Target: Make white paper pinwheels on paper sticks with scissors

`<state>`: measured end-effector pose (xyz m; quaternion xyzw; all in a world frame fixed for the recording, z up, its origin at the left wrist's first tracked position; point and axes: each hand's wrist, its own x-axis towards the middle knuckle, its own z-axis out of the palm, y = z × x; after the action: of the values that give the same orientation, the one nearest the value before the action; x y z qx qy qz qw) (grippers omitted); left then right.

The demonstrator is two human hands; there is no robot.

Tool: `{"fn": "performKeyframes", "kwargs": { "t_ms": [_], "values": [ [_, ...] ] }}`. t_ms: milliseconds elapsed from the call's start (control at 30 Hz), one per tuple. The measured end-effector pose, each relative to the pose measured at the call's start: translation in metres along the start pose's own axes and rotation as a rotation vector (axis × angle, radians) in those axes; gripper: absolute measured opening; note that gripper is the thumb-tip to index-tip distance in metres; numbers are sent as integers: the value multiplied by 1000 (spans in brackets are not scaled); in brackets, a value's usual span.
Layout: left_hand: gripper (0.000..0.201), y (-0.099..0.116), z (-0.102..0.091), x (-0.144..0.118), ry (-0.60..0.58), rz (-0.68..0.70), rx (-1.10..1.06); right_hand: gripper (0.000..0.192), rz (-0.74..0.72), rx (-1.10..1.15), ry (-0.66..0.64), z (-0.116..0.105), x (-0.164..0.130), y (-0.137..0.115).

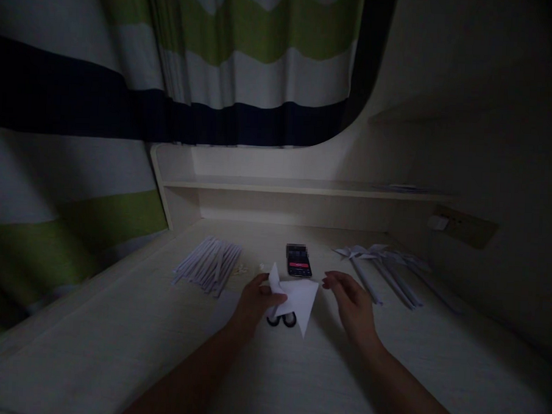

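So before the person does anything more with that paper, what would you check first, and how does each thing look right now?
1. Folded white paper held: ok, the left hand pinches its left edge.
2. Right hand free: ok, it is open beside the paper and not touching it.
3. Scissors out of the way: not ok, their black handles lie right under the paper.
4. Phone in sight: ok, its screen is lit just behind the paper.
5. Bundle of white sticks and finished pinwheels apart from the hands: ok.
6. Light to see the folds: not ok, the desk is dim.
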<state>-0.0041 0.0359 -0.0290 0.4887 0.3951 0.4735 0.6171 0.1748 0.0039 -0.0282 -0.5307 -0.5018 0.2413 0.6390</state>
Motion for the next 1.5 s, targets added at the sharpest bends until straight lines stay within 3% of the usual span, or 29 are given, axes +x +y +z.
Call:
{"fn": "performKeyframes", "kwargs": {
  "t_ms": [67,233,333,400,567,700,1500],
  "values": [
    [43,0,0,1,57,35,-44,28,36,52,11,0,1,3],
    [44,-2,2,1,76,49,-99,28,90,126,-177,15,-10,7],
    [43,-3,4,-1,54,50,-100,26,28,-6,-118,20,-20,3],
    [42,-4,5,-2,39,48,-93,21,-118,-143,-74,19,-26,1],
    [40,-5,6,-4,14,44,-46,22,-775,-473,-121,13,-29,2],
    [39,-5,8,-6,2,41,-81,29,-982,-728,-152,11,-28,3],
    [41,-2,8,-8,30,29,-58,29,-994,-867,-238,14,-29,6]
  ]
}}
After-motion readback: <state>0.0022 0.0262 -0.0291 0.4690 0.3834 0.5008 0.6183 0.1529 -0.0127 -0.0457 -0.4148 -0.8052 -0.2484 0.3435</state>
